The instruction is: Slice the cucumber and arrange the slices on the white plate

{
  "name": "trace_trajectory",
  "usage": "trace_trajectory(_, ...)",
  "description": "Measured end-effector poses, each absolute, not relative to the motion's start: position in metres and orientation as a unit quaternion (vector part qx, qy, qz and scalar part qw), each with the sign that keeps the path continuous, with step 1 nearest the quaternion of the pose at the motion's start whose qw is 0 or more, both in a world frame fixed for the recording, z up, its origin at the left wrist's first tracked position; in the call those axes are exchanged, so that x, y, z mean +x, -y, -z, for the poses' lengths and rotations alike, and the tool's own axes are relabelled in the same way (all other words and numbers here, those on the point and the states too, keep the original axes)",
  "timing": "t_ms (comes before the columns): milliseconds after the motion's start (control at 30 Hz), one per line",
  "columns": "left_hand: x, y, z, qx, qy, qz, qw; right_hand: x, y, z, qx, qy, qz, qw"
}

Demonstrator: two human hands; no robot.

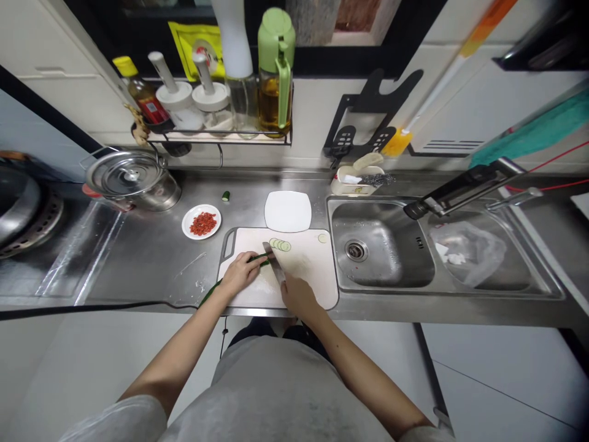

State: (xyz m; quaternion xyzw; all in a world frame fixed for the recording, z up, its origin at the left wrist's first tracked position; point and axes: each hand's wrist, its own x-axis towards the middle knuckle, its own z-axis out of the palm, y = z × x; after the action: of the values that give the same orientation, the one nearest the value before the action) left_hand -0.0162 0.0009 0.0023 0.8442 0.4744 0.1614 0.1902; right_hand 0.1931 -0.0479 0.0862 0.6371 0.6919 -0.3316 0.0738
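Observation:
A long green cucumber [209, 293] lies slantwise over the left part of the white cutting board [317, 288]. My left hand [240, 272] presses down on it, its fingers closed around the vegetable near the cut end. The handle of a knife [275, 263] is in my right hand [298, 297], which is closed, and the blade stands against the cucumber's end. Just beyond the blade, several thin cucumber slices [280, 245] overlap in a row. One separate slice [323, 238] rests at the board's upper right corner.
Behind the board sits an empty white plate [288, 211]. To the left are a small plate of chopped red pieces [203, 223], a cucumber stub [226, 196] and a lidded steel pot [154, 187]. A double sink [381, 245] is on the right. Bottles and jars line a rack [221, 136] above.

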Motion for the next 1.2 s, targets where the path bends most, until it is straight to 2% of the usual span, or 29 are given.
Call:
trace_trajectory(733,-0.0150,-0.0016,-0.0019,0.843,-0.468,-0.172,0.202,0.1871,0.0451,-0.0898,0.623,-0.691,0.348,0.111)
trace_trajectory(1200,-0.0136,-0.0010,-0.0039,0.842,-0.468,-0.175,0.202,0.1863,0.0497,-0.0823,0.629,-0.683,0.356,0.105)
